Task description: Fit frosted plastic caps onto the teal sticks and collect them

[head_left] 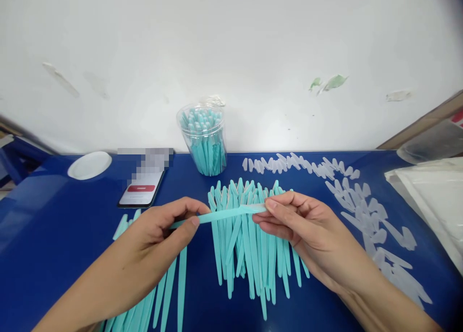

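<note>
A turquoise eyebrow razor (222, 215) is held level between my two hands. My left hand (164, 233) pinches its handle between thumb and fingers. At the blade end, my right hand (294, 218) grips a translucent white cap (257, 208), which sits over the tip of the razor; how far on it is I cannot tell. Directly below lies a pile of turquoise razors (249, 259), their blade ends pointing away from me. More razors (166, 298) lie under and beside my left forearm, partly hidden by it.
Loose translucent caps (356, 197) curve along the back and right of the blue table (47, 235). A clear tub of razors (202, 144) stands by the wall. To its left are a phone (139, 192) and a white lid (89, 165). White packaging (430, 192) lies at the right edge.
</note>
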The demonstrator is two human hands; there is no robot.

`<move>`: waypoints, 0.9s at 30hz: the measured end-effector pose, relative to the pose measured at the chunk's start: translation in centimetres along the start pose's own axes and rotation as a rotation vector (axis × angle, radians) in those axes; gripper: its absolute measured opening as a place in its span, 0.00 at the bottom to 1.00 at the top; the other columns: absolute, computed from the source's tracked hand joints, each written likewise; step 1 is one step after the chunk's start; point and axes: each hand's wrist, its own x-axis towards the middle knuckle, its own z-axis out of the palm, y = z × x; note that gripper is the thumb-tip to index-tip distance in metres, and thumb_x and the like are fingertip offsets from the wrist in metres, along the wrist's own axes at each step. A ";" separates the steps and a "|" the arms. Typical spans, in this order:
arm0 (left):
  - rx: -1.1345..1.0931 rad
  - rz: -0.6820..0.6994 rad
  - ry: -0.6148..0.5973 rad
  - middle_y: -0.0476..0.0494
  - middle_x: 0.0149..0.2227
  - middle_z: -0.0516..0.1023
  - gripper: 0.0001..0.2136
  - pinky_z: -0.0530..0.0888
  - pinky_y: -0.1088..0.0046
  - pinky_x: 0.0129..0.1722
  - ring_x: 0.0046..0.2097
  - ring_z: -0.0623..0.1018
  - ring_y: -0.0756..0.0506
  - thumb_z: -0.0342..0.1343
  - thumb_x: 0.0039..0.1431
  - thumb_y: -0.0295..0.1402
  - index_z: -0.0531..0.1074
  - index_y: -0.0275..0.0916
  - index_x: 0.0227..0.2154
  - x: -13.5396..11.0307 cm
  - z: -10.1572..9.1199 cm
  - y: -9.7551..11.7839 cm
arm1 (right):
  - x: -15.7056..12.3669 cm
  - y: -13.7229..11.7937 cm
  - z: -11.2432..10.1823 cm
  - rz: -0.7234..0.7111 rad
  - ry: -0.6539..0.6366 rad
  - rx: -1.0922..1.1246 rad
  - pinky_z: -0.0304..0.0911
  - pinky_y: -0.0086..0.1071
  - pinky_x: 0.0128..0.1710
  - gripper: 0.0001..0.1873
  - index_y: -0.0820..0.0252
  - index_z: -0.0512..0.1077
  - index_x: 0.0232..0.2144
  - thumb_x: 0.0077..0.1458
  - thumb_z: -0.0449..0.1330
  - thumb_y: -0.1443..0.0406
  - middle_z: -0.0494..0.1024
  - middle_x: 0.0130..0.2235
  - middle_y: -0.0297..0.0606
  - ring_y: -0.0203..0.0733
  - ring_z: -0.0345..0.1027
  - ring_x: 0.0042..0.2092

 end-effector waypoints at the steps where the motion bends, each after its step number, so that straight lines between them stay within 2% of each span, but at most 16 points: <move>1: 0.010 -0.006 -0.021 0.49 0.28 0.70 0.16 0.66 0.75 0.22 0.27 0.68 0.47 0.58 0.68 0.50 0.81 0.49 0.50 -0.1 0.1 0.0 | 0.0 0.0 0.0 0.003 0.001 0.001 0.80 0.28 0.47 0.13 0.57 0.84 0.32 0.52 0.79 0.56 0.86 0.34 0.36 0.39 0.84 0.42; 3: 0.036 -0.025 -0.069 0.48 0.31 0.73 0.18 0.65 0.76 0.21 0.27 0.67 0.48 0.56 0.70 0.51 0.78 0.51 0.55 -0.2 0.4 0.0 | 0.1 0.1 0.0 0.005 0.000 0.002 0.80 0.28 0.47 0.13 0.57 0.84 0.33 0.52 0.79 0.56 0.86 0.34 0.36 0.39 0.85 0.42; 7: 0.097 0.001 -0.035 0.49 0.32 0.76 0.22 0.62 0.75 0.19 0.24 0.64 0.49 0.60 0.67 0.52 0.75 0.54 0.60 -0.1 0.7 -0.1 | 0.1 0.1 0.0 0.000 -0.004 0.014 0.80 0.28 0.47 0.14 0.57 0.84 0.32 0.52 0.79 0.56 0.87 0.34 0.37 0.40 0.85 0.42; 11: 0.287 0.230 0.043 0.49 0.31 0.75 0.15 0.67 0.73 0.25 0.28 0.71 0.47 0.58 0.71 0.45 0.79 0.57 0.57 0.1 0.0 -0.5 | 0.2 0.1 0.0 0.000 -0.002 0.026 0.80 0.27 0.46 0.13 0.57 0.84 0.32 0.52 0.79 0.56 0.87 0.34 0.37 0.39 0.85 0.41; 14: 0.398 0.419 0.068 0.50 0.31 0.73 0.17 0.67 0.73 0.28 0.29 0.73 0.47 0.58 0.72 0.38 0.77 0.62 0.60 0.1 -0.8 -0.8 | 0.4 0.1 -0.2 -0.012 -0.004 0.033 0.79 0.27 0.47 0.12 0.57 0.84 0.33 0.53 0.78 0.56 0.87 0.35 0.37 0.39 0.85 0.42; 16: 0.426 0.459 0.064 0.50 0.32 0.74 0.19 0.68 0.73 0.29 0.31 0.74 0.47 0.59 0.72 0.36 0.76 0.63 0.61 0.0 -1.2 -1.0 | 0.5 0.0 -0.3 -0.019 -0.012 0.043 0.79 0.26 0.48 0.12 0.57 0.84 0.34 0.54 0.78 0.57 0.88 0.36 0.37 0.38 0.85 0.42; 19: 0.402 0.377 0.055 0.49 0.33 0.77 0.15 0.71 0.73 0.31 0.33 0.76 0.45 0.59 0.71 0.39 0.80 0.60 0.57 -0.2 -1.8 -1.1 | 0.6 0.0 -0.5 -0.018 -0.020 0.057 0.79 0.27 0.48 0.11 0.56 0.84 0.34 0.55 0.77 0.57 0.88 0.38 0.39 0.39 0.85 0.43; 23: 0.209 0.083 0.127 0.47 0.35 0.82 0.13 0.74 0.74 0.28 0.36 0.79 0.42 0.63 0.64 0.48 0.85 0.54 0.46 -0.3 -2.1 -1.5 | 0.6 0.1 -0.5 -0.020 -0.025 0.053 0.79 0.28 0.49 0.11 0.57 0.85 0.35 0.56 0.76 0.57 0.89 0.40 0.40 0.40 0.85 0.45; 25: 0.100 -0.032 0.114 0.47 0.32 0.81 0.14 0.73 0.74 0.25 0.33 0.78 0.43 0.65 0.61 0.49 0.86 0.52 0.45 -0.3 -2.0 -2.0 | 0.6 0.1 -0.5 -0.023 -0.029 0.051 0.79 0.28 0.49 0.10 0.57 0.85 0.36 0.56 0.76 0.57 0.89 0.40 0.40 0.40 0.85 0.44; 27: 0.007 -0.066 0.080 0.47 0.29 0.80 0.14 0.72 0.75 0.23 0.30 0.76 0.45 0.66 0.61 0.49 0.86 0.50 0.45 -0.2 -1.9 -2.5 | 0.5 0.2 -0.4 -0.025 -0.031 0.050 0.79 0.28 0.49 0.11 0.57 0.84 0.35 0.56 0.77 0.57 0.88 0.40 0.39 0.40 0.85 0.44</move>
